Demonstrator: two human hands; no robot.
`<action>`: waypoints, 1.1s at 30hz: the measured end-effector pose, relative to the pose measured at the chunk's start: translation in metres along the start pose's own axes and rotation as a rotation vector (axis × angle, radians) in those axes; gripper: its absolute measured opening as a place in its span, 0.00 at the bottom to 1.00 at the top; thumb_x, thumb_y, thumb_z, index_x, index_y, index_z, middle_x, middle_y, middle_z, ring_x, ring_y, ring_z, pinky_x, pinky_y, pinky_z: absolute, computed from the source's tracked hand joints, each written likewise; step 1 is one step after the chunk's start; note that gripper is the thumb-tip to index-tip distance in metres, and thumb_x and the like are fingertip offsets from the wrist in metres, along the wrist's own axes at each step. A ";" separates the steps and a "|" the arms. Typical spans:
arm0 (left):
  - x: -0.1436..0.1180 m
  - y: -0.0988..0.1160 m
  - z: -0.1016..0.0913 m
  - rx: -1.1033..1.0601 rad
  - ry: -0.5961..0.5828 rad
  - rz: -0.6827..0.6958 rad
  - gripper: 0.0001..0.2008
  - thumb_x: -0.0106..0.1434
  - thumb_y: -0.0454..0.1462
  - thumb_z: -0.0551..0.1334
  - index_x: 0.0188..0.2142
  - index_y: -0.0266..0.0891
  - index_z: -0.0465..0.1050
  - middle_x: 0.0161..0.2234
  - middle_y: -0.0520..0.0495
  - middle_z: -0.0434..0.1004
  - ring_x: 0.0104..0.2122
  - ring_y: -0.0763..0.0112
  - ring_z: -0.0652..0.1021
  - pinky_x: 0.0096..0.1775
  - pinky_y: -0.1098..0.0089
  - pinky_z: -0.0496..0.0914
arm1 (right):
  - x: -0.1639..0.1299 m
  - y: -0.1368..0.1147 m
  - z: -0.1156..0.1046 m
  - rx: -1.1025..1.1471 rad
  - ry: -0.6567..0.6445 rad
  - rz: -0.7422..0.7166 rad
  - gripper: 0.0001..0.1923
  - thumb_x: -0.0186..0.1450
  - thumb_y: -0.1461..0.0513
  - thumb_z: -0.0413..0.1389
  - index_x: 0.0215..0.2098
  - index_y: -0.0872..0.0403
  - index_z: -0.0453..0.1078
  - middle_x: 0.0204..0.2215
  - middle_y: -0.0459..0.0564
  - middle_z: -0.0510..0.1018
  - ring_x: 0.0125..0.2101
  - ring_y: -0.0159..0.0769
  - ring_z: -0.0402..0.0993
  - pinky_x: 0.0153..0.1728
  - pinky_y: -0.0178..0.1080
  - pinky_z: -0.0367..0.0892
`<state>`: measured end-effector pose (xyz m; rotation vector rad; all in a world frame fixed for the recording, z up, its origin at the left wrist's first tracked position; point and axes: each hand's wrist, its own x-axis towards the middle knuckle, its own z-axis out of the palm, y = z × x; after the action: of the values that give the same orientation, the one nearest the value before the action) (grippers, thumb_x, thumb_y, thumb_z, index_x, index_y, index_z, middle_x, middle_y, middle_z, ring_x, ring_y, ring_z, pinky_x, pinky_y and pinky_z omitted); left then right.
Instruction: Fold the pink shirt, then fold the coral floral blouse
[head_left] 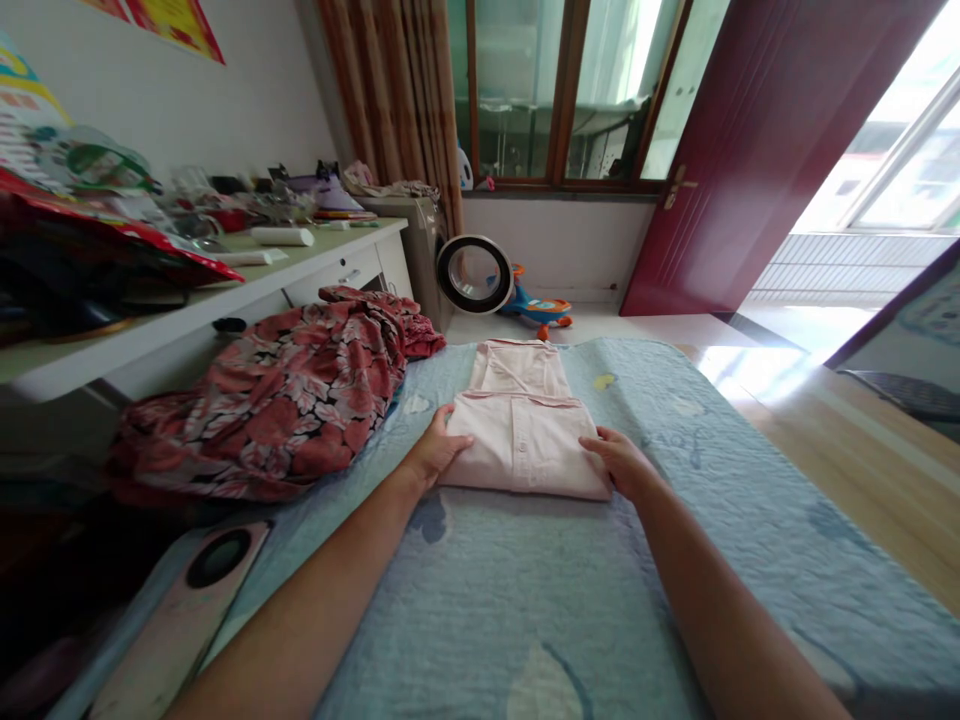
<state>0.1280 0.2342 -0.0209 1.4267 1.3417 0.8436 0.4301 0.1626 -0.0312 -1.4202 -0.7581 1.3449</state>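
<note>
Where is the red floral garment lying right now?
In the head view, the red floral garment lies bunched at the left edge of the blue bedspread, below the desk and left of the folded pink shirt.

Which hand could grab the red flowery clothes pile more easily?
Probably the left hand. It rests on the left edge of the folded pink shirt, the side where the red floral clothes lie. The right hand would have to cross over the shirt.

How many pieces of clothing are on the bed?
2. A folded pink shirt lies mid-bed between the left hand and right hand. A red flowered garment is heaped at the bed's left edge; it may hide more.
</note>
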 end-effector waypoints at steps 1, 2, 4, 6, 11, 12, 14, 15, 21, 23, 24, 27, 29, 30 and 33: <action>0.001 -0.001 0.002 -0.021 -0.011 -0.006 0.40 0.57 0.32 0.63 0.66 0.39 0.50 0.52 0.41 0.76 0.43 0.67 0.80 0.45 0.68 0.74 | 0.001 -0.001 0.001 -0.014 0.014 0.000 0.15 0.50 0.62 0.64 0.36 0.52 0.73 0.28 0.49 0.82 0.26 0.40 0.78 0.26 0.39 0.72; 0.002 -0.002 0.003 -0.041 -0.023 0.003 0.41 0.57 0.30 0.62 0.67 0.40 0.48 0.54 0.41 0.74 0.45 0.67 0.79 0.46 0.68 0.74 | 0.002 -0.001 0.003 -0.030 0.033 -0.010 0.14 0.49 0.63 0.64 0.36 0.52 0.73 0.27 0.49 0.81 0.25 0.40 0.77 0.24 0.38 0.71; 0.003 -0.007 0.006 -0.046 -0.023 0.099 0.43 0.56 0.28 0.59 0.69 0.41 0.45 0.60 0.41 0.69 0.51 0.67 0.77 0.53 0.68 0.71 | 0.003 -0.001 0.007 -0.055 0.071 -0.060 0.15 0.48 0.65 0.63 0.35 0.53 0.73 0.26 0.48 0.81 0.24 0.39 0.76 0.23 0.37 0.70; 0.004 -0.011 0.007 -0.001 -0.003 0.274 0.42 0.57 0.27 0.57 0.69 0.41 0.45 0.66 0.43 0.60 0.61 0.67 0.69 0.61 0.67 0.63 | 0.002 0.001 0.011 -0.044 0.098 -0.139 0.16 0.48 0.65 0.62 0.37 0.53 0.73 0.28 0.48 0.82 0.24 0.38 0.76 0.24 0.37 0.70; 0.006 -0.018 0.008 0.321 0.043 0.455 0.37 0.62 0.30 0.55 0.70 0.42 0.46 0.70 0.45 0.52 0.68 0.66 0.57 0.67 0.63 0.51 | 0.005 0.009 0.014 -0.071 0.164 -0.281 0.21 0.48 0.63 0.61 0.41 0.54 0.71 0.34 0.48 0.82 0.29 0.37 0.76 0.29 0.36 0.71; 0.006 -0.018 0.009 0.401 0.068 0.418 0.37 0.62 0.30 0.55 0.70 0.42 0.46 0.68 0.43 0.55 0.67 0.65 0.59 0.66 0.63 0.54 | 0.007 0.011 0.013 -0.119 0.183 -0.286 0.20 0.48 0.63 0.61 0.41 0.54 0.71 0.34 0.47 0.81 0.29 0.37 0.76 0.29 0.36 0.71; 0.003 -0.017 0.012 0.570 0.131 0.315 0.36 0.63 0.31 0.55 0.69 0.41 0.47 0.65 0.38 0.60 0.62 0.59 0.67 0.61 0.60 0.63 | 0.010 0.013 0.012 -0.203 0.207 -0.284 0.19 0.48 0.63 0.60 0.40 0.54 0.71 0.33 0.48 0.81 0.29 0.37 0.75 0.29 0.36 0.70; 0.001 -0.015 0.014 0.656 0.156 0.259 0.34 0.65 0.32 0.54 0.69 0.41 0.47 0.62 0.36 0.63 0.58 0.56 0.72 0.58 0.58 0.67 | 0.012 0.014 0.011 -0.229 0.214 -0.278 0.19 0.48 0.63 0.59 0.40 0.54 0.70 0.33 0.48 0.80 0.29 0.37 0.75 0.29 0.36 0.70; -0.019 0.002 0.025 1.020 0.249 0.255 0.24 0.68 0.33 0.48 0.63 0.41 0.63 0.61 0.31 0.63 0.55 0.47 0.72 0.54 0.48 0.66 | 0.009 0.008 0.014 -0.596 0.365 -0.325 0.29 0.54 0.63 0.58 0.54 0.55 0.66 0.43 0.55 0.78 0.44 0.47 0.74 0.46 0.44 0.68; -0.021 0.011 0.031 1.044 0.279 0.441 0.25 0.68 0.31 0.47 0.62 0.40 0.64 0.66 0.35 0.57 0.63 0.48 0.63 0.62 0.46 0.56 | 0.006 0.003 0.024 -0.891 0.492 -0.429 0.33 0.57 0.63 0.57 0.61 0.58 0.62 0.53 0.63 0.72 0.55 0.53 0.66 0.56 0.49 0.61; -0.020 0.015 0.036 1.034 0.264 0.530 0.25 0.68 0.31 0.47 0.62 0.40 0.64 0.67 0.37 0.56 0.65 0.50 0.59 0.65 0.46 0.50 | 0.005 0.000 0.032 -1.013 0.522 -0.478 0.33 0.60 0.62 0.56 0.63 0.60 0.59 0.57 0.66 0.68 0.59 0.55 0.61 0.59 0.51 0.57; -0.012 0.020 0.054 0.973 0.146 0.636 0.24 0.69 0.35 0.48 0.63 0.43 0.64 0.67 0.42 0.58 0.68 0.56 0.55 0.67 0.47 0.41 | 0.005 -0.004 0.058 -1.237 0.395 -0.567 0.30 0.68 0.59 0.49 0.66 0.58 0.56 0.65 0.63 0.59 0.64 0.52 0.53 0.63 0.51 0.48; -0.005 0.016 0.065 0.955 0.067 0.562 0.24 0.70 0.39 0.49 0.64 0.45 0.63 0.68 0.43 0.58 0.68 0.53 0.53 0.66 0.42 0.39 | 0.008 -0.002 0.072 -1.333 0.242 -0.558 0.28 0.71 0.57 0.44 0.68 0.53 0.55 0.69 0.57 0.54 0.68 0.49 0.47 0.65 0.53 0.43; -0.003 0.013 0.070 0.949 0.032 0.499 0.25 0.69 0.41 0.50 0.64 0.47 0.63 0.68 0.44 0.57 0.69 0.50 0.53 0.65 0.37 0.39 | 0.011 0.000 0.077 -1.368 0.171 -0.532 0.28 0.72 0.56 0.42 0.69 0.51 0.54 0.70 0.54 0.52 0.69 0.49 0.44 0.65 0.55 0.41; 0.001 0.000 0.076 0.932 -0.017 0.346 0.26 0.68 0.44 0.51 0.66 0.52 0.59 0.69 0.47 0.54 0.69 0.44 0.50 0.61 0.28 0.38 | 0.018 0.009 0.082 -1.421 0.025 -0.442 0.29 0.73 0.52 0.39 0.70 0.48 0.51 0.71 0.50 0.49 0.70 0.48 0.39 0.65 0.60 0.38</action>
<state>0.1999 0.2208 -0.0430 2.4246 1.5800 0.3931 0.3527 0.1959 -0.0365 -2.0580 -2.0727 0.2930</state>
